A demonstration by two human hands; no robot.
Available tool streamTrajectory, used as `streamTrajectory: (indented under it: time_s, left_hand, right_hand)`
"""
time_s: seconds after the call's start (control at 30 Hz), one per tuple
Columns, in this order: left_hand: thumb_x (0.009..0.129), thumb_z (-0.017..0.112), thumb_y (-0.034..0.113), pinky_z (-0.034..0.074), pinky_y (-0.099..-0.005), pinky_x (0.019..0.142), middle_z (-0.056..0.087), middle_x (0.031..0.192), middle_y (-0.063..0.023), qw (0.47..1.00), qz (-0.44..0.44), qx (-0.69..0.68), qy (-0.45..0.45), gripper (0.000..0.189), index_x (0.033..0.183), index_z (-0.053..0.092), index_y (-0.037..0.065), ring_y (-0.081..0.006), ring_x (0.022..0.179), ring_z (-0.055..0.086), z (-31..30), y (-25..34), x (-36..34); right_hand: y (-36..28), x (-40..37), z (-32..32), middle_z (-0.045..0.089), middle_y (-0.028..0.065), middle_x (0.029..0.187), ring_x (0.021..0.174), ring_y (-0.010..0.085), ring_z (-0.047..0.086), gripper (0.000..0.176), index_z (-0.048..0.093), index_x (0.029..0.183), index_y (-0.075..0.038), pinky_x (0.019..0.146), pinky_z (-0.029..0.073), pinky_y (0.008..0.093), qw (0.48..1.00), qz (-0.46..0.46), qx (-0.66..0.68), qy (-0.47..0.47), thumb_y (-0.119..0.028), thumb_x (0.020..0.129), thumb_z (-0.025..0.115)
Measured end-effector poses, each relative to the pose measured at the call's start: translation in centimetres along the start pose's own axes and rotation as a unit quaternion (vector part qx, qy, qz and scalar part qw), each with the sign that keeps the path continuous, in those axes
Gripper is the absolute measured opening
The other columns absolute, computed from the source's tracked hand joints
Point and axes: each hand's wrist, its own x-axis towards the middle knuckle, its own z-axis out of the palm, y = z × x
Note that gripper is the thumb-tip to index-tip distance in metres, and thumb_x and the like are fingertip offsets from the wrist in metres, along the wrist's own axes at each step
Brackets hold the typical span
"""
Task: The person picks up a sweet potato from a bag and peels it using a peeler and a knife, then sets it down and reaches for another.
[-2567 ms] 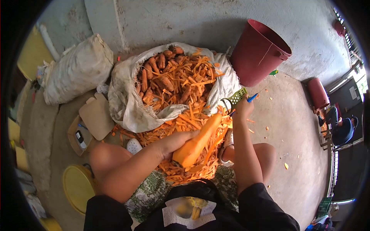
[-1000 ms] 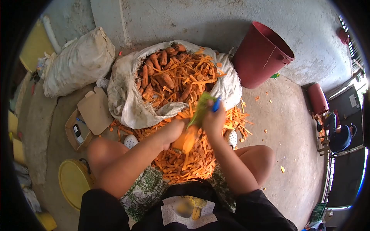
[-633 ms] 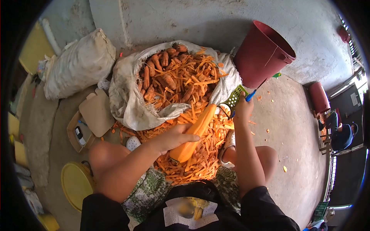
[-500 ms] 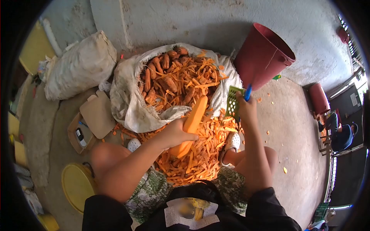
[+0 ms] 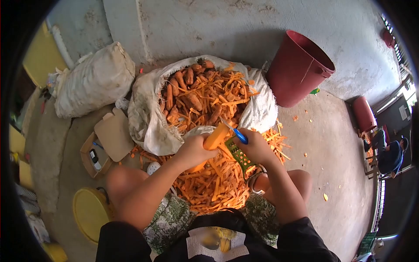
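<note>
My left hand is wrapped round a large peeled orange carrot, tilted up and away. In my right hand are a blue-handled knife and a green perforated tool. The knife's blade points at the carrot's top end; whether it touches is too small to tell. Beneath both hands lies a heap of orange peelings. Just beyond stands an open white sack with unpeeled carrots and more peelings.
A tall red bin stands at the wall, right of the sack. At left are a full white sack, an open cardboard box and a yellow-lidded bucket. Another person sits far right.
My right hand has moved left and down with the knife and green tool, bringing the blade to the carrot's top. The carrot has come slightly lower and to the left.
</note>
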Motion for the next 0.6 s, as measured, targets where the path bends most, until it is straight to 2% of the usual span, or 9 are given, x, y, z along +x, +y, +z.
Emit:
streamTrajectory:
  time_s: [0.17, 0.33, 0.47, 0.53, 0.6]
  left_hand:
    - [0.068, 0.065, 0.027, 0.046, -0.0327, 0.065, 0.061, 0.076, -0.0119, 0.995, 0.027, 0.096, 0.029, 0.039, 0.097, 0.056, 0.001, -0.0234, 0.068, 0.059, -0.4, 0.9, -0.3]
    - [0.065, 0.067, 0.026, 0.047, -0.0348, 0.061, 0.059, 0.072, -0.0109, 0.975, 0.075, 0.184, 0.098, 0.035, 0.089, 0.056, 0.003, -0.0251, 0.066, 0.059, -0.6, 0.9, -0.3]
    - [0.063, 0.067, 0.024, 0.047, -0.0345, 0.059, 0.059, 0.07, -0.0103, 0.962, 0.102, 0.216, 0.129, 0.033, 0.087, 0.057, 0.004, -0.0247, 0.063, 0.059, -0.4, 0.5, -0.4]
    - [0.066, 0.066, 0.022, 0.047, -0.0326, 0.054, 0.06, 0.068, -0.0123, 0.951, 0.165, 0.218, 0.145, 0.033, 0.09, 0.057, 0.002, -0.0244, 0.058, 0.059, -0.4, 0.2, -0.5]
    - [0.065, 0.067, 0.021, 0.046, -0.0321, 0.053, 0.06, 0.067, -0.0114, 0.951, 0.161, 0.21, 0.16, 0.032, 0.088, 0.057, 0.002, -0.0244, 0.056, 0.059, -0.3, -0.3, -0.4]
  right_hand:
    - [-0.3, -0.2, -0.4, 0.055, 0.0148, 0.066, 0.062, 0.0283, 0.054, 0.019, 0.055, 0.085, -0.004, 0.059, 0.04, 0.0377, 1.0, 0.014, 0.007, -0.01, -0.022, 0.077, 0.056]
    - [-0.2, -0.5, -0.5, 0.055, 0.0144, 0.067, 0.063, 0.0284, 0.054, 0.018, 0.055, 0.085, -0.004, 0.06, 0.04, 0.0378, 1.0, -0.003, -0.008, 0.0, -0.02, 0.077, 0.055]
    - [0.4, -0.2, 0.0, 0.054, 0.0149, 0.066, 0.063, 0.0293, 0.054, 0.018, 0.055, 0.085, -0.004, 0.06, 0.04, 0.0383, 1.0, -0.007, 0.004, -0.011, -0.02, 0.077, 0.055]
    - [0.6, 0.1, 0.4, 0.055, 0.0159, 0.066, 0.063, 0.03, 0.054, 0.017, 0.055, 0.082, -0.004, 0.059, 0.04, 0.039, 1.0, 0.015, 0.022, -0.007, -0.02, 0.078, 0.054]
    - [0.5, 0.4, 0.9, 0.056, 0.0163, 0.067, 0.062, 0.03, 0.055, 0.018, 0.055, 0.081, -0.003, 0.058, 0.04, 0.0389, 1.0, 0.014, 0.012, 0.005, -0.021, 0.078, 0.053]
